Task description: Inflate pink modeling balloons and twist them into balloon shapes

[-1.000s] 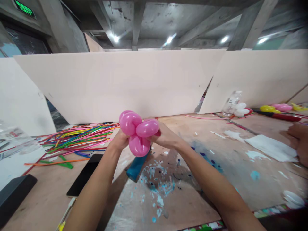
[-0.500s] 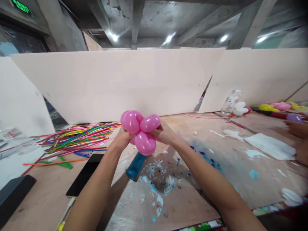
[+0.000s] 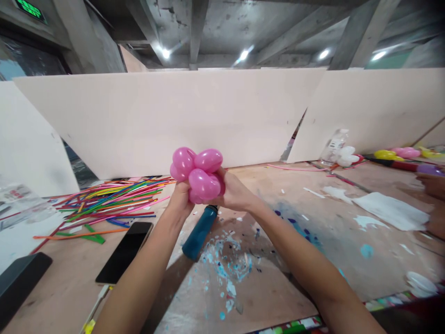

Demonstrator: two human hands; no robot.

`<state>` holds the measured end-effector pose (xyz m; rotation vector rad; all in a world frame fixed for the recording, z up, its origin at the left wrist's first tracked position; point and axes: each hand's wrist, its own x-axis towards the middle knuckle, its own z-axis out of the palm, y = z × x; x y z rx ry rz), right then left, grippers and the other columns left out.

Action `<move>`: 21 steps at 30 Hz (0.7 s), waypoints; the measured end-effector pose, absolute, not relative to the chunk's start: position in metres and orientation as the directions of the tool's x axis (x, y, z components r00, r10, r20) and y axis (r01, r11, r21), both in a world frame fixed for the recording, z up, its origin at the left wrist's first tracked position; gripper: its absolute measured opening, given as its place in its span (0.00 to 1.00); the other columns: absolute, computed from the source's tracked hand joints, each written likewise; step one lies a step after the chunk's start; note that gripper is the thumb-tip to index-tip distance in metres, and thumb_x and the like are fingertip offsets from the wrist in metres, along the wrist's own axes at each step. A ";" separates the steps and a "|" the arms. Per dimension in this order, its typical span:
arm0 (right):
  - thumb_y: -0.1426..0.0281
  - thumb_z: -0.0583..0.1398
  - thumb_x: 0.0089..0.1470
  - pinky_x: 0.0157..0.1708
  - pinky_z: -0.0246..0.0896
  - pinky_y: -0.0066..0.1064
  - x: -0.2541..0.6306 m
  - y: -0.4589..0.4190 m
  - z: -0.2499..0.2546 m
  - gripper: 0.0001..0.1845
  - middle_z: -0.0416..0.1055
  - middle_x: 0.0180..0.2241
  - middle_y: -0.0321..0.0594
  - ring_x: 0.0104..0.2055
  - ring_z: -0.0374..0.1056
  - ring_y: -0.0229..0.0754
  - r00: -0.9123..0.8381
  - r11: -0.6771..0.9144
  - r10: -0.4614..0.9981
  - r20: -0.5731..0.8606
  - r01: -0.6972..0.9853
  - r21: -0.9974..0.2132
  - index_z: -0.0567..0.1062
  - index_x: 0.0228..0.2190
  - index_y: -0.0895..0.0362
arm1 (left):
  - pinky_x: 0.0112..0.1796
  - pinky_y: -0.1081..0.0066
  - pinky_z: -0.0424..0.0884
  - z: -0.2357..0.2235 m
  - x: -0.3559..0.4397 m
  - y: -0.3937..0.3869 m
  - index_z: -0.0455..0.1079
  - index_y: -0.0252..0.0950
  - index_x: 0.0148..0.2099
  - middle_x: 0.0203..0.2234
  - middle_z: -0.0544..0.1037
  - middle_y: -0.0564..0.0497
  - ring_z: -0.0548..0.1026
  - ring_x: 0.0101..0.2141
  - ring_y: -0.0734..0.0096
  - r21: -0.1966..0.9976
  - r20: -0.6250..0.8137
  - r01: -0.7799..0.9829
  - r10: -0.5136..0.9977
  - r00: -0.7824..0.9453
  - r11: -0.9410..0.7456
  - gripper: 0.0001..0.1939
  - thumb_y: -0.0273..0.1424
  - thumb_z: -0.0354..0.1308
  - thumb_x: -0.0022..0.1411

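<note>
A pink balloon (image 3: 204,185), twisted into several round bubbles like a flower, is held up in front of me over the table. My left hand (image 3: 181,197) grips its lower left side, with the fingertips hidden behind the bubbles. From the right, my right hand (image 3: 231,190) is closed round the other side, its fingers partly covered by the pink bubbles. Below the balloon a blue cylinder (image 3: 200,234) with a dark end lies on the paint-spotted table (image 3: 194,297).
Many long uninflated balloons (image 3: 118,199) lie in a pile at left, beside a black phone (image 3: 125,253). A clear bottle (image 3: 335,146) and white balloon (image 3: 346,157) stand at the back right. Another person's hand (image 3: 433,185) shows at the right edge. White boards (image 3: 174,116) close off the back.
Both hands have raised the pink balloon slightly and turned it, so its bubbles face differently. More of the blue cylinder's far end now shows.
</note>
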<state>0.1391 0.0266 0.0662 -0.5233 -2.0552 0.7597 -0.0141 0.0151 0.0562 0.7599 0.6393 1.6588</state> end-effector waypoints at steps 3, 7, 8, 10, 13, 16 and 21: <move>0.64 0.67 0.43 0.31 0.62 0.31 0.136 0.026 0.065 0.25 0.73 0.35 0.40 0.34 0.69 0.44 -0.420 0.761 0.640 0.643 0.229 -0.607 0.70 0.44 0.57 | 0.29 0.72 0.71 0.057 -0.007 0.011 0.71 0.32 0.27 0.21 0.74 0.55 0.73 0.26 0.71 0.761 0.195 -0.600 0.969 -0.154 -0.248 0.14 0.28 0.68 0.33; 0.59 0.60 0.52 0.28 0.59 0.29 0.137 0.031 0.061 0.14 0.68 0.26 0.37 0.29 0.64 0.40 -0.350 0.743 0.665 0.660 0.215 -0.634 0.71 0.29 0.58 | 0.36 0.70 0.71 0.055 -0.006 0.011 0.74 0.36 0.37 0.29 0.78 0.54 0.75 0.35 0.66 0.782 0.332 -0.506 0.930 -0.155 -0.364 0.19 0.27 0.69 0.38; 0.58 0.59 0.53 0.28 0.59 0.29 0.137 0.032 0.060 0.15 0.66 0.25 0.37 0.28 0.63 0.39 -0.341 0.736 0.672 0.658 0.204 -0.646 0.70 0.27 0.58 | 0.38 0.70 0.71 0.053 -0.007 0.012 0.74 0.37 0.38 0.31 0.78 0.54 0.75 0.36 0.65 0.790 0.354 -0.476 0.922 -0.159 -0.385 0.20 0.27 0.69 0.38; 0.57 0.59 0.53 0.28 0.59 0.29 0.137 0.035 0.058 0.16 0.65 0.24 0.36 0.27 0.62 0.38 -0.328 0.734 0.674 0.662 0.194 -0.651 0.69 0.25 0.58 | 0.40 0.68 0.71 0.050 -0.009 0.015 0.74 0.38 0.41 0.32 0.78 0.54 0.75 0.38 0.64 0.808 0.375 -0.424 0.912 -0.167 -0.409 0.23 0.27 0.70 0.38; 0.56 0.59 0.53 0.27 0.59 0.30 0.137 0.038 0.055 0.18 0.65 0.22 0.36 0.26 0.62 0.38 -0.323 0.727 0.681 0.657 0.191 -0.659 0.69 0.23 0.58 | 0.38 0.67 0.71 0.046 -0.014 0.016 0.74 0.38 0.42 0.32 0.78 0.54 0.75 0.36 0.64 0.833 0.398 -0.357 0.906 -0.147 -0.424 0.23 0.28 0.69 0.39; 0.56 0.57 0.54 0.25 0.59 0.29 0.136 0.040 0.053 0.18 0.66 0.22 0.37 0.25 0.64 0.37 -0.338 0.694 0.709 0.619 0.178 -0.697 0.70 0.24 0.58 | 0.35 0.68 0.70 0.045 -0.016 0.016 0.74 0.35 0.34 0.27 0.76 0.54 0.73 0.32 0.66 0.850 0.425 -0.304 0.901 -0.087 -0.430 0.14 0.28 0.68 0.41; 0.56 0.58 0.54 0.22 0.60 0.27 0.134 0.040 0.053 0.18 0.66 0.22 0.37 0.24 0.65 0.37 -0.357 0.626 0.751 0.556 0.116 -0.771 0.70 0.25 0.58 | 0.31 0.70 0.68 0.045 -0.018 0.015 0.71 0.35 0.28 0.23 0.72 0.56 0.70 0.28 0.70 0.859 0.463 -0.200 0.882 -0.091 -0.471 0.07 0.27 0.64 0.42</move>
